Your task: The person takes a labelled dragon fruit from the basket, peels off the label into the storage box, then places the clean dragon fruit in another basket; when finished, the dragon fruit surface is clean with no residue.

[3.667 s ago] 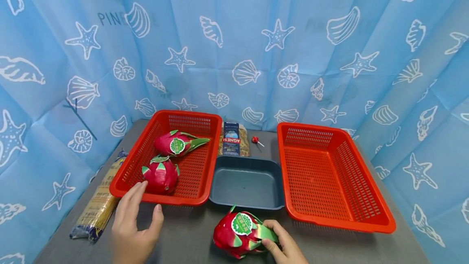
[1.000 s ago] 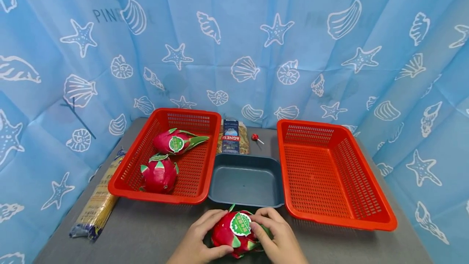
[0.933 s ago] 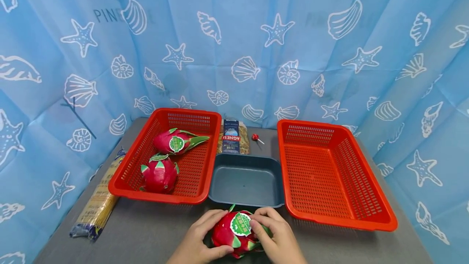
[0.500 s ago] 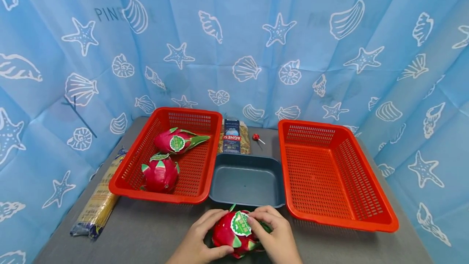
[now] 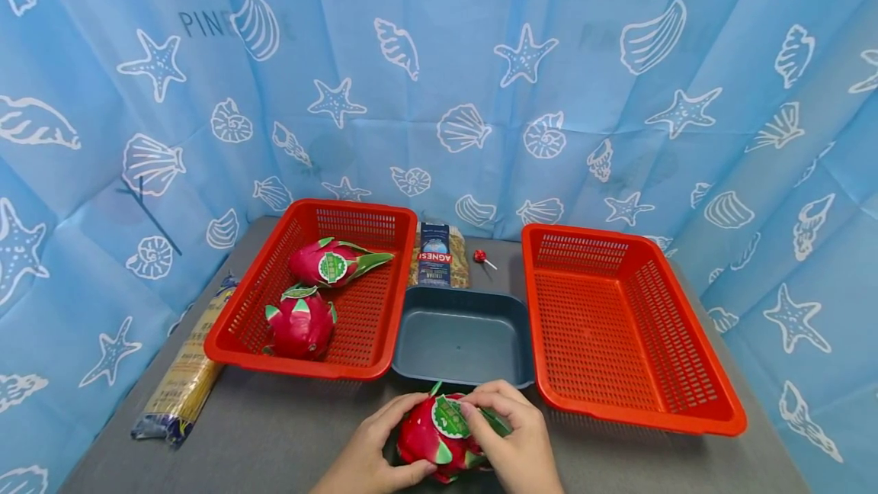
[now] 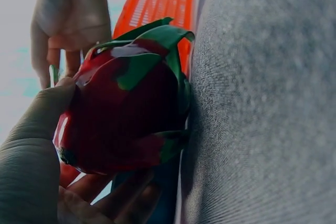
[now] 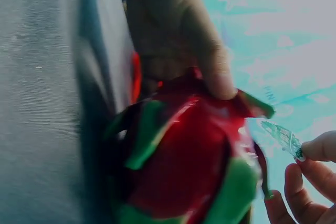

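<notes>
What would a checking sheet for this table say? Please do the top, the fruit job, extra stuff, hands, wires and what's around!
Surface: gray tabletop, baskets and packs on it.
Job's things: held dragon fruit on the tabletop, its green-and-white sticker partly lifted; back dragon fruit and front dragon fruit inside the left red basket.
Clutter: noodle pack, AGNESI bag, lollipop, blue-gray tray, right red basket.
Hands: left hand holds the fruit; right hand pinches the sticker with its fingers.
Cables: nothing seen.
Surroundings: blue curtain with white shells and starfish.
</notes>
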Motion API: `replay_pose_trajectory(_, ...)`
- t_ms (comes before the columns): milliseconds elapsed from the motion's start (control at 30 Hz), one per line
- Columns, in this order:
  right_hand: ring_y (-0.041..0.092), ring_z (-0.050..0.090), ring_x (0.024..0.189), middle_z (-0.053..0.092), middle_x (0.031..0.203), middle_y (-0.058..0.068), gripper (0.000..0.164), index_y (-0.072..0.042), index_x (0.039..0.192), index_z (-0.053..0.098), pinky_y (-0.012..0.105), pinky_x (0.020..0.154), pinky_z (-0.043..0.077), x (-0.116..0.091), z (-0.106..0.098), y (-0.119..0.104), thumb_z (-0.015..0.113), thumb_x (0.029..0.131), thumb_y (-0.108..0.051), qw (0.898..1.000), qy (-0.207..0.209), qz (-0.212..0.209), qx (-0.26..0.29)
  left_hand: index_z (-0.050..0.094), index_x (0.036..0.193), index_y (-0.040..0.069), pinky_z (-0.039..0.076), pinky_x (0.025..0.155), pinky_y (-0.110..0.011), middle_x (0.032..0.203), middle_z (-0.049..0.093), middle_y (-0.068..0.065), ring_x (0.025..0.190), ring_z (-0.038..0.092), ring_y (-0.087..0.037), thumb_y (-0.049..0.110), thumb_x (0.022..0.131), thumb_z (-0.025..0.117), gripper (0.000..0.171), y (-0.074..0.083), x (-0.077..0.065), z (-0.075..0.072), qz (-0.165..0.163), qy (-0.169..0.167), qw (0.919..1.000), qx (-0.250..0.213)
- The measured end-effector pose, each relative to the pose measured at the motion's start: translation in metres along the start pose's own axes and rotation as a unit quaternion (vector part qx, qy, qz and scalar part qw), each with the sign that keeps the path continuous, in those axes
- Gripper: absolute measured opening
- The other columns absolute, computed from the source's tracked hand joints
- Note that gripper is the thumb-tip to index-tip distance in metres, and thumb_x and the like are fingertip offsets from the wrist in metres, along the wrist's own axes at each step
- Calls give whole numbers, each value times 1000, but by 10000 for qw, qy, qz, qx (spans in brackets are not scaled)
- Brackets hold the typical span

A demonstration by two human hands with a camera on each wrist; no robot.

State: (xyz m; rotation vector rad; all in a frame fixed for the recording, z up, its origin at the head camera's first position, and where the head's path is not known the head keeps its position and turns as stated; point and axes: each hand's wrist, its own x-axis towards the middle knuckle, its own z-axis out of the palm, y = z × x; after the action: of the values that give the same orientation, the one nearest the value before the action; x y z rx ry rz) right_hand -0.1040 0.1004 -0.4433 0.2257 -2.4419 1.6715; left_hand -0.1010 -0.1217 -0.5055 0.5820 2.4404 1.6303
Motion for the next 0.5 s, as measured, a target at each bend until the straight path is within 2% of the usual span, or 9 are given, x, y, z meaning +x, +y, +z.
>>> replay_pose_trajectory(167, 13, 67, 84, 70, 86, -12, 16, -27, 88, 78, 33, 81, 57, 6, -7, -14, 80, 89, -12, 9995, -88, -141, 265, 51, 147, 25, 55, 89, -25, 139, 56, -2, 122, 55, -24, 38, 88, 82, 68, 0, 0, 0, -4, -2, 9998, -185)
replay_pose_trajectory(300, 16, 68, 84, 72, 88, -10, 13, -27, 91, 79, 29, 77, 58, 14, -12, -28, 80, 90, -13, 9989, -214, -63, 415, 51, 145, 26, 55, 88, -25, 139, 55, -1, 123, 54, -25, 34, 87, 84, 67, 0, -1, 1, -26, -43, 9990, -443)
replay_pose_trajectory(400, 16, 69, 85, 73, 89, -10, 13, -26, 92, 79, 30, 75, 60, 21, -16, -38, 80, 90, -13, 9989, -257, -27, 403, 51, 145, 24, 55, 89, -25, 139, 55, -2, 123, 54, -25, 33, 87, 84, 67, -1, -1, 1, 62, -54, 9985, -540)
replay_pose_trajectory(500, 15, 69, 86, 74, 90, -10, 12, -23, 94, 80, 30, 79, 59, 30, -19, -45, 80, 90, -12, 9991, -216, -216, 310, 51, 144, 22, 55, 90, -25, 139, 55, -3, 123, 54, -25, 33, 87, 84, 66, -2, -1, 2, 105, -34, 9984, -550)
